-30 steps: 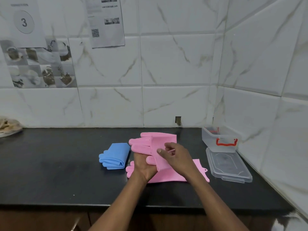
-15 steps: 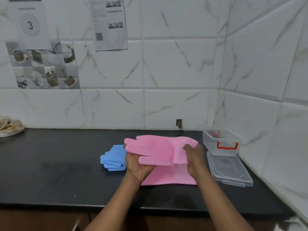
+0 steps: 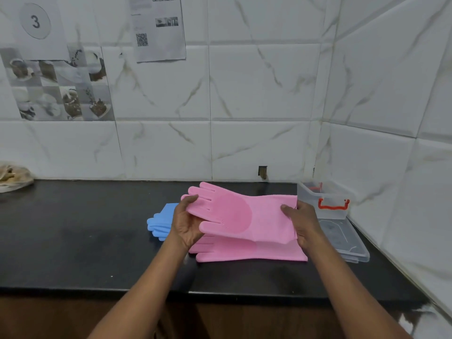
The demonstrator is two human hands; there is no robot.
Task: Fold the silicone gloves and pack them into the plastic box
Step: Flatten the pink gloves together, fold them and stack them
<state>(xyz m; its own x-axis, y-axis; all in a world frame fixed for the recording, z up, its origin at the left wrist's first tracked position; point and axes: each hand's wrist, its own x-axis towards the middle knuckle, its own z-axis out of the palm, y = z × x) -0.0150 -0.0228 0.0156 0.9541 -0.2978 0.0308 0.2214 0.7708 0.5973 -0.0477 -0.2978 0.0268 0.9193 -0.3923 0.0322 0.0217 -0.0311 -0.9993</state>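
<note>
I hold a pink silicone glove [image 3: 242, 214] spread flat above the counter, fingers pointing left. My left hand [image 3: 187, 222] grips its finger end with the thumb on top. My right hand [image 3: 302, 221] grips its cuff end. A second pink glove [image 3: 244, 250] lies flat on the black counter just beneath. Folded blue gloves [image 3: 160, 222] lie to the left, partly behind my left hand. The clear plastic box [image 3: 325, 199] with a red handle stands open at the right by the wall, with its lid [image 3: 342, 238] lying in front of it.
The black counter [image 3: 85, 236] ends in a front edge near me. White tiled walls close off the back and right. A bag [image 3: 13, 177] sits at the far left against the wall.
The pink glove, folded a second ago, has been pulled open flat between my hands. My right hand moved right to the cuff; the glove beneath is now uncovered.
</note>
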